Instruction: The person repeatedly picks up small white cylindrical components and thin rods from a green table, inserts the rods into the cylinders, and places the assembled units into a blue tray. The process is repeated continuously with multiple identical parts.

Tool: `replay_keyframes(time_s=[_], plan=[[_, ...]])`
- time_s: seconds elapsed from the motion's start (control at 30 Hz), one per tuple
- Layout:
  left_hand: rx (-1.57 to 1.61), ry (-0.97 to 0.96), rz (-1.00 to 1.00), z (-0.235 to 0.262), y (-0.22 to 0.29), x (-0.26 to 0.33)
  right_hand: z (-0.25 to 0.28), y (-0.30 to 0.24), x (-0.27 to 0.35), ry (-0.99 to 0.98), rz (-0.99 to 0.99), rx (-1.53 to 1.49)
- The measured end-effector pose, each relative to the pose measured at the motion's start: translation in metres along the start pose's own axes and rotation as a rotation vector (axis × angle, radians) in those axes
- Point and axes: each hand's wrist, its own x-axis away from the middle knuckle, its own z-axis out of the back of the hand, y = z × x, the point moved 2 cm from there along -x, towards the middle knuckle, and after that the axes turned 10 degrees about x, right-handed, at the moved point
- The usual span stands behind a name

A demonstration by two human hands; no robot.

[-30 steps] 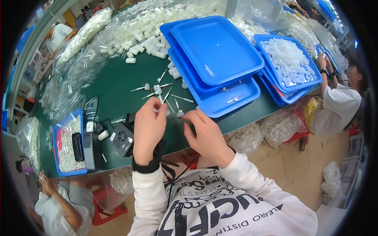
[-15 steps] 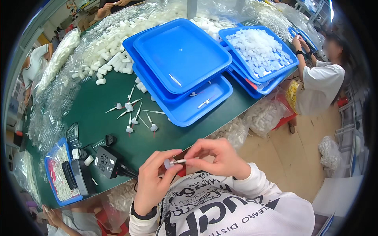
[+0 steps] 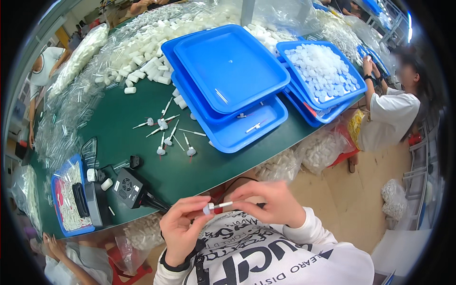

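In front of my chest I hold a small white stick piece (image 3: 223, 204) with a round, translucent cap at one end. My left hand (image 3: 184, 221) is closed round the cap end, pinching it between thumb and fingers. At the stick's other end, my right hand (image 3: 273, 202) is curled in a pinch, thumb and index fingertip at the tip; the exact contact is hard to see. On the green table (image 3: 114, 114) beyond my hands lie several similar capped stick pieces (image 3: 162, 124), some with thin red wires.
Stacked blue trays (image 3: 230, 61) stand ahead, the lowest holding a few pieces. Another blue tray (image 3: 361, 89) carries white discs. White cylinders (image 3: 154, 69) and clear tubes are heaped behind. A black box device (image 3: 128, 187) sits at the near left edge. Other people work around the table.
My hands have moved slightly down with the stick piece, and my right hand a little to the right. The table has shifted in view as my head turned.
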Motion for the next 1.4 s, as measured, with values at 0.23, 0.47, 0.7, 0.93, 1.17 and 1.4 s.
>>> replay_keyframes(time_s=[0.23, 0.47, 0.7, 0.93, 1.17, 1.4], plan=[[-0.091, -0.031, 0.002, 0.011, -0.001, 0.01, -0.014, 0.009, 0.0, -0.072, 0.166, 0.145], [-0.033, 0.074, -0.056, 0.01, -0.001, 0.006, -0.024, 0.006, -0.006, 0.03, 0.078, 0.052], [0.148, 0.175, -0.031, 0.016, 0.004, -0.008, -0.032, -0.004, -0.024, 0.113, -0.055, -0.049], [0.205, 0.11, -0.034, 0.029, 0.0, -0.002, -0.044, -0.017, -0.046, -0.101, 0.109, 0.105], [0.216, 0.047, -0.006, 0.06, 0.009, 0.018, -0.047, -0.076, -0.126, -0.257, 0.244, 0.443], [0.178, 0.078, -0.014, 0.087, 0.017, 0.035, -0.189, -0.091, -0.269, -0.526, 0.684, 0.789]])
